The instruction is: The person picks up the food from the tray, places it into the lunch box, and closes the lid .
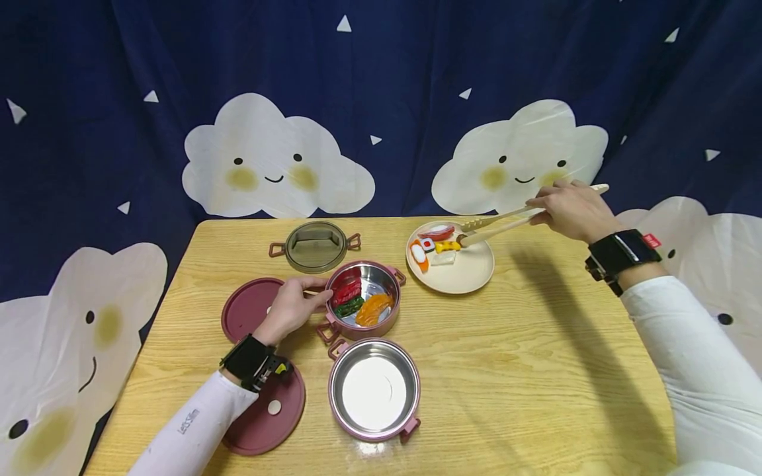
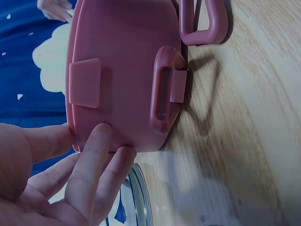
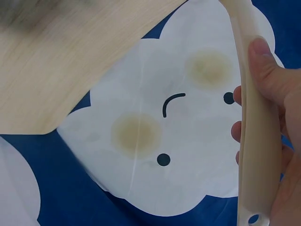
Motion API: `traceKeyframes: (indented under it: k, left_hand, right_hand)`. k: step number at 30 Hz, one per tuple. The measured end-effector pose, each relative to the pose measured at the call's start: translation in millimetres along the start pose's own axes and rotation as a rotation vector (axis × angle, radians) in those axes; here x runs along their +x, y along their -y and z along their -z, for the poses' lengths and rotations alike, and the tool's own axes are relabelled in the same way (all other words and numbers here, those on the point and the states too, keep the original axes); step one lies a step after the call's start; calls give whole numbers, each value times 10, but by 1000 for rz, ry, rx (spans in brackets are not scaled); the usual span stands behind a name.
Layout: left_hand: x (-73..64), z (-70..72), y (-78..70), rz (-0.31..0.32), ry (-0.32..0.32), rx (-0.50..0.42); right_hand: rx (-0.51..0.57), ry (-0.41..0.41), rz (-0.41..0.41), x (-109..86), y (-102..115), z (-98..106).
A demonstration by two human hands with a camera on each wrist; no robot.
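My left hand (image 1: 293,305) grips the near-left rim of a pink pot (image 1: 389,322), thumb at the rim and fingers against the outer wall (image 2: 122,108). Inside lie a red piece (image 1: 347,291), a green piece (image 1: 348,307) and an orange piece (image 1: 374,309) of toy food. At the right, my right hand (image 1: 568,208) holds cream tongs (image 1: 506,230) by the handle (image 3: 258,155). Their tips are parted over a cream plate (image 1: 461,283), beside a yellow toy piece (image 1: 448,246). Around it sit a red-and-white sushi (image 1: 437,233), an orange-and-white sushi (image 1: 419,256), a small roll (image 1: 427,244) and a white piece (image 1: 443,258).
A second pink pot (image 1: 374,390) with a bare steel inside stands in front of the first. Behind is a glass lid (image 1: 315,246) with pink handles. Two maroon lids (image 1: 244,307) lie at the left, partly under my left arm. A dark curtain (image 1: 405,66) hangs behind the table.
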State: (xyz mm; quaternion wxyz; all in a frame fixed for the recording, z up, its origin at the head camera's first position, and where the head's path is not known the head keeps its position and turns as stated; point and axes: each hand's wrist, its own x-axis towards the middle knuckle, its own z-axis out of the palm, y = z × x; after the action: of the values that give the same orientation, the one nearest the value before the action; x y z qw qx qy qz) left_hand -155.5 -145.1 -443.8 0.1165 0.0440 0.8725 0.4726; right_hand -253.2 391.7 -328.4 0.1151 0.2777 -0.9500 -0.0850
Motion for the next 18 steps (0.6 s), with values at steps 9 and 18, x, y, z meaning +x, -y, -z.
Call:
traceKeyframes:
  k: [9, 18]
  left_hand:
    - [7, -11, 15, 4, -4, -12]
    - [9, -14, 11, 5, -3, -16]
  right_hand:
    - [2, -7, 4, -11, -23, -101]
    - [0, 30, -11, -22, 5, -133]
